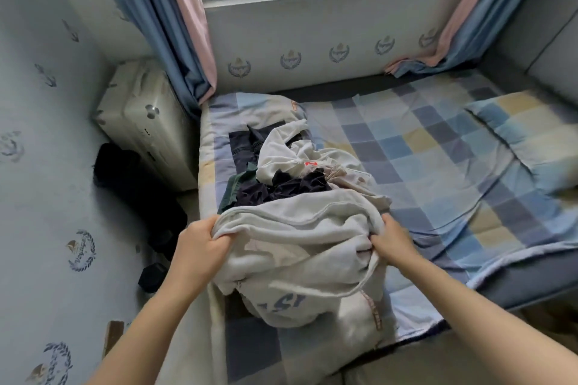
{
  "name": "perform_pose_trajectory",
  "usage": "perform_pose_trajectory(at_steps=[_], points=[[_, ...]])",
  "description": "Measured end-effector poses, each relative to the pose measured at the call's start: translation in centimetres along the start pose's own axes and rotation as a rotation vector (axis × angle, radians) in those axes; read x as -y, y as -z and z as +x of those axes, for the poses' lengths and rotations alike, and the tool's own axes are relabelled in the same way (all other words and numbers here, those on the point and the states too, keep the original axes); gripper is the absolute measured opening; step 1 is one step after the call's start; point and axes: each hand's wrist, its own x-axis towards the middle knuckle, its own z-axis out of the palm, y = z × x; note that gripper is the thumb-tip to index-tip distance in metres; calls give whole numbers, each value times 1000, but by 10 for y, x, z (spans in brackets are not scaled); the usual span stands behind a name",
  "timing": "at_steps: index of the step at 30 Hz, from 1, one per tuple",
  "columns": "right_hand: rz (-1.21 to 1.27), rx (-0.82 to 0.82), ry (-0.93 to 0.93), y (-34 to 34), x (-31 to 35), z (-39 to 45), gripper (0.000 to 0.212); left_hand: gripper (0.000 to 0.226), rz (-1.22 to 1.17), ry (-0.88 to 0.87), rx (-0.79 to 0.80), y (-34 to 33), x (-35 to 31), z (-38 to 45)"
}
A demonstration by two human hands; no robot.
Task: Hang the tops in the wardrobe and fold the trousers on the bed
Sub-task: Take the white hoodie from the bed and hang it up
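Early stage: left hand [200, 241] and right hand [391, 239] both grip the white top [297, 237]; clothes pile [281, 172] on bed [438, 150] unsorted, nothing hung or folded.

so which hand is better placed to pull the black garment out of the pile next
Left, probably: the left hand grips the white fleece top nearer the crumpled black garment; the right hand sits farther away.
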Motion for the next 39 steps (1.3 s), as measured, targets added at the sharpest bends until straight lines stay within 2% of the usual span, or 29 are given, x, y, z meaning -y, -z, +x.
perform_pose_trajectory(at_steps=[2, 5, 8, 9, 11, 13, 15, 18, 20, 23, 25, 26, 29, 31, 33, 35, 37, 39], points=[[-84, -116, 56, 35, 5, -12, 25, 13, 57, 9, -18, -3, -3, 8], [-342, -266, 132, 86, 18, -41, 14, 14, 118, 23, -8, -11, -10, 18], [-525, -456, 202, 127, 29, -74, 24, 16, 304, 24, 94, -31, -19, 22], [-485, -528, 242, 141, 31, -85, 27, 18, 396, 16, 156, -40, -23, 20], [-249, -610, 347, 161, 35, -103, 29, 18, 596, -55, 236, -62, -30, 16], [116, -569, 397, 180, 36, -116, 22, 14, 657, -118, 295, -85, -43, 11], [445, -460, 334, 197, 31, -126, 12, 19, 487, -141, 423, -107, -60, 7], [745, -373, 168, 222, 7, -142, 12, 22, -47, 33, 511, -131, -103, -3], [755, -362, 193, 228, 2, -148, 14, 31, -254, 116, 470, -137, -117, -3], [693, -490, 259, 263, -25, -181, 12, 41, -293, -10, 619, -160, -166, -19], [724, -572, 255, 288, -39, -199, 8, 34, -122, -202, 718, -177, -195, -29], [765, -618, 234, 304, -47, -211, 7, 32, 17, -285, 719, -187, -212, -36], [852, -754, 193, 346, -69, -239, 11, 36, 479, -457, 529, -206, -254, -57], [838, -859, 187, 375, -87, -262, 8, 23, 588, -535, 318, -213, -291, -68], [808, -953, 201, 407, -108, -287, 9, 19, 478, -585, 171, -215, -337, -78], [741, -1023, 232, 435, -127, -309, 14, 17, 268, -559, 154, -214, -383, -80], [603, -1121, 262, 463, -151, -334, 21, 17, -100, -429, 293, -216, -434, -91], [308, -1265, 254, 479, -182, -355, 36, 14, -449, -261, 512, -222, -479, -121]])
